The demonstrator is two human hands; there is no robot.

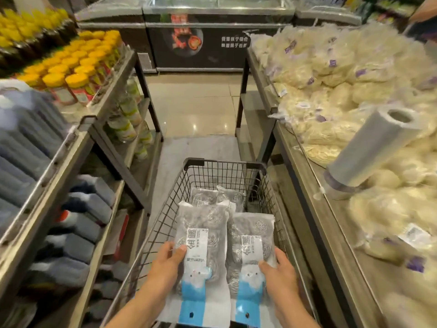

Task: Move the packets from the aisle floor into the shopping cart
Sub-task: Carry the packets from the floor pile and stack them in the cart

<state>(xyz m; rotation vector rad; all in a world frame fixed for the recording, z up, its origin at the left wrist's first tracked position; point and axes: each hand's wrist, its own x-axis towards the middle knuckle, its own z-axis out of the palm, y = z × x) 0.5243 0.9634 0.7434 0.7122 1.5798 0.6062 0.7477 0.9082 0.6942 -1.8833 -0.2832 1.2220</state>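
Head view shows my shopping cart [264,185] right under my arms, with its wire walls going out past my fingertips. It is the biggest thing near me, and it is where the packets have to go.

Next come the two big packets I am carrying. My left hand [165,263] holds the left packet [201,233] by its side edge. My thumb lies on top of the label and my other fingers curl under it, so they are closed around the packet. My right hand [280,273] holds the right packet [251,235] the same way, thumb on top and fingers wrapped round the outer edge. The two packets sit side by side between my hands, almost touching each other. Both hang over the inside of the cart, just above its bottom I think, but I have not let go of them.

Smaller and farther out past my fingertips, two more packets [217,196] already lie on the cart bottom near the far wall.

So I think part of the job is done: two packets are in, and two more are nearly in. What is left is to set these two down and open my fingers. The aisle floor [196,105] beyond the cart shows no packets, but the floor beside and behind me is hidden, so I cannot tell if more are waiting.
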